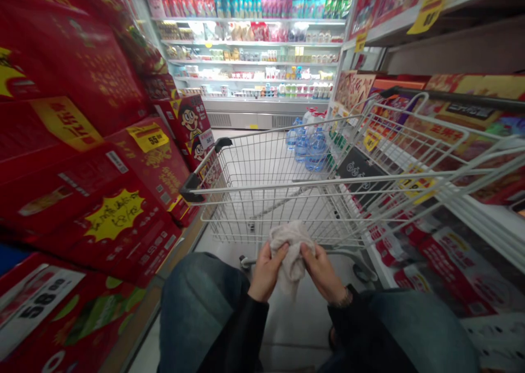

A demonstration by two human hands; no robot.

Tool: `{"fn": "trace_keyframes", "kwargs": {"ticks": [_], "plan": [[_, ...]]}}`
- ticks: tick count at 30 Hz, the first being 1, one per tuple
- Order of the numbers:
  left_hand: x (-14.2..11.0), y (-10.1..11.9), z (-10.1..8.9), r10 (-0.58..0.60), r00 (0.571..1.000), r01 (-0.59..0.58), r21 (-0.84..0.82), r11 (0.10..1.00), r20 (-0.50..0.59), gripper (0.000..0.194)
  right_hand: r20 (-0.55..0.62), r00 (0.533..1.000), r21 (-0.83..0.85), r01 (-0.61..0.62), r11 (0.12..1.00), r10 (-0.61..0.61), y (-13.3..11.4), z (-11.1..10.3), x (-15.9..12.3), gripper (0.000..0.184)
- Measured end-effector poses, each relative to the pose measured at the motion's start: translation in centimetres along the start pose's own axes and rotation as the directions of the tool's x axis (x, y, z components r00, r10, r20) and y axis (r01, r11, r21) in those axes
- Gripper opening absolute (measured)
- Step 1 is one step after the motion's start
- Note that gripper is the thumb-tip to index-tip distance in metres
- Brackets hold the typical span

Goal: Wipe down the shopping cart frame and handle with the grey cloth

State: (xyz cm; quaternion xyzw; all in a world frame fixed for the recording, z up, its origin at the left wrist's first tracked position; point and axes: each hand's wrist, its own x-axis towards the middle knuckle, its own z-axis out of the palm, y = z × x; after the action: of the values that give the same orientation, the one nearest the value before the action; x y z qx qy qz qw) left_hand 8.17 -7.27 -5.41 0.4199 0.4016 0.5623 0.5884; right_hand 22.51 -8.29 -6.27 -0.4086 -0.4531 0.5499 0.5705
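Left hand (pixel 264 273) and right hand (pixel 326 273) partly hidden behind pale cloth (pixel 292 252) at lower centre, shopping cart (pixel 311 185) cut off at right edge, red boxes (pixel 24 170) cropped and blurred at far left, packs (pixel 279 7) at top centre apparently too small to read

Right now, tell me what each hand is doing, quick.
Left hand: closed on one side of the pale cloth, thumb on top.
Right hand: closed on the cloth's other side, thumb on top.
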Motion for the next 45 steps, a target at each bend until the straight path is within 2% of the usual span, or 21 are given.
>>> {"fn": "trace_keyframes", "kwargs": {"ticks": [2,4,7,8,9,12,13,14,15,16,18,22,24,27,30,32,34,36,40,43,45], "plan": [[-0.1,-0.3,-0.9,0.194,0.98,-0.182,0.181,0.966,-0.05,0.037,-0.025,0.999,0.004,-0.025,1.0,0.025,-0.2,1.5,-0.2,0.048],[0.0,-0.3,-2.0,0.402,0.914,-0.35,0.405,0.845,-0.048,0.029,-0.052,0.999,-0.039,0.009,0.999,-0.011,-0.5,2.8,-0.3,0.049],[0.5,0.8,-3.7,0.551,0.832,-0.474,0.601,0.644,0.065,0.033,-0.121,0.963,-0.222,0.21,0.952,-0.24,-1.1,4.0,-0.1,0.047],[0.8,1.4,-4.2,0.586,0.805,-0.5,0.636,0.588,0.091,0.036,-0.15,0.917,-0.33,0.305,0.893,-0.369,-1.3,4.1,0.1,0.045],[1.1,2.1,-4.7,0.625,0.773,-0.52,0.667,0.533,0.104,0.039,-0.178,0.845,-0.448,0.386,0.806,-0.504,-1.7,4.0,0.5,0.044],[2.2,3.5,-5.9,0.728,0.678,-0.543,0.738,0.401,0.102,0.044,-0.223,0.547,-0.741,0.444,0.505,-0.807,-3.0,3.3,1.8,0.05],[2.6,3.7,-6.1,0.741,0.664,-0.547,0.743,0.386,0.104,0.044,-0.218,0.463,-0.797,0.423,0.43,-0.859,-3.3,3.2,2.4,0.054],[3.1,3.6,-6.2,0.738,0.667,-0.55,0.737,0.392,0.104,0.045,-0.197,0.409,-0.836,0.404,0.37,-0.891,-3.6,3.3,2.9,0.058],[3.6,3.5,-6.2,0.726,0.681,-0.548,0.726,0.416,0.098,0.044,-0.16,0.383,-0.863,0.393,0.317,-0.91,-3.6,3.6,3.4,0.061],[4.0,3.2,-6.1,0.711,0.698,-0.539,0.712,0.449,0.08,0.043,-0.114,0.378,-0.882,0.387,0.269,-0.919,-3.5,4.2,3.8,0.064],[4.8,2.4,-6.0,0.689,0.725,-0.507,0.685,0.523,0.01,0.041,-0.022,0.424,-0.901,0.384,0.202,-0.905,-2.6,6.0,4.4,0.07],[5.8,1.7,-6.6,0.671,0.731,-0.466,0.627,0.625,-0.124,0.036,0.089,0.542,-0.902,0.399,0.163,-0.836,0.3,9.5,4.8,0.07],[5.9,1.7,-7.2,0.665,0.738,-0.471,0.616,0.632,-0.118,0.035,0.127,0.564,-0.902,0.408,0.141,-0.816,1.0,9.6,4.7,0.07],[5.8,2.0,-7.9,0.652,0.754,-0.478,0.616,0.626,-0.078,0.031,0.081,0.518,-0.927,0.353,0.126,-0.851,0.1,6.9,4.5,0.065],[5.6,1.9,-8.0,0.636,0.767,-0.472,0.597,0.648,-0.084,0.029,-0.106,0.391,-0.941,0.259,0.22,-0.914,-1.9,3.6,4.6,0.055],[5.5,1.7,-7.7,0.641,0.76,-0.47,0.589,0.657,-0.108,0.028,-0.138,0.358,-0.938,0.251,0.237,-0.924,-2.6,2.8,4.7,0.055],[5.6,1.5,-7.3,0.658,0.743,-0.475,0.594,0.65,-0.125,0.028,-0.095,0.386,-0.937,0.277,0.214,-0.917,-2.1,3.8,4.9,0.058],[5.8,1.2,-7.1,0.678,0.725,-0.487,0.605,0.63,-0.123,0.027,-0.046,0.428,-0.931,0.309,0.194,-0.902,-0.8,6.0,5.2,0.061],[6.3,1.3,-7.0,0.701,0.706,-0.504,0.622,0.599,-0.103,0.027,0.165,0.544,-0.896,0.431,0.106,-0.823,1.5,9.5,5.5,0.066],[6.4,1.5,-7.0,0.697,0.708,-0.499,0.617,0.609,-0.114,0.026,0.223,0.569,-0.888,0.454,0.075,-0.792,1.0,8.3,5.2,0.067],[6.4,1.6,-6.9,0.692,0.71,-0.489,0.615,0.619,-0.132,0.026,0.113,0.533,-0.913,0.39,0.125,-0.839,-0.1,6.0,5.0,0.064]]}}
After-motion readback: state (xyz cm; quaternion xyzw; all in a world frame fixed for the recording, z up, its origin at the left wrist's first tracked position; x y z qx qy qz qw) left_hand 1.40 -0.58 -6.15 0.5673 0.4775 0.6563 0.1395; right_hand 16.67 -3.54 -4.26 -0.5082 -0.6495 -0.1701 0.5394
